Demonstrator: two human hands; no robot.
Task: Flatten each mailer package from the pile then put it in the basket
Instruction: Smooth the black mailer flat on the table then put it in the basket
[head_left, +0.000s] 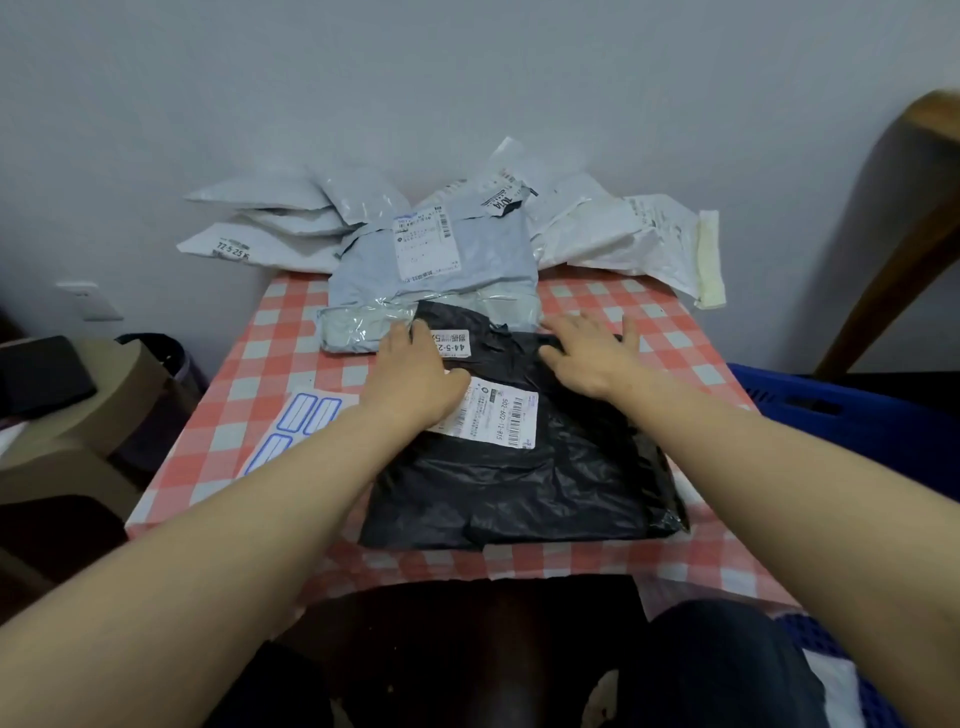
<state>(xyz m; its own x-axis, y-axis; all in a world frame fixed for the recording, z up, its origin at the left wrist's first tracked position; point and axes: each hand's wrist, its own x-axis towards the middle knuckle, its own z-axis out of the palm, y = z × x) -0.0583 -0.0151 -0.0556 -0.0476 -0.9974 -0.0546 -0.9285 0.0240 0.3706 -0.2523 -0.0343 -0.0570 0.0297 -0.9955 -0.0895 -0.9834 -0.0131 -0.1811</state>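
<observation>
Left grip (415, 364) and right grip (592, 353), fingers extended, press black mailer (519, 483) flat. Pile (441, 244) at 12 o'clock remains unprocessed; basket (831, 415) at 3 o'clock.

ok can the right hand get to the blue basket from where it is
Probably yes. The right hand rests flat on the black mailer, and the blue basket sits just beside the table on that same side, with nothing visible between them.
</observation>
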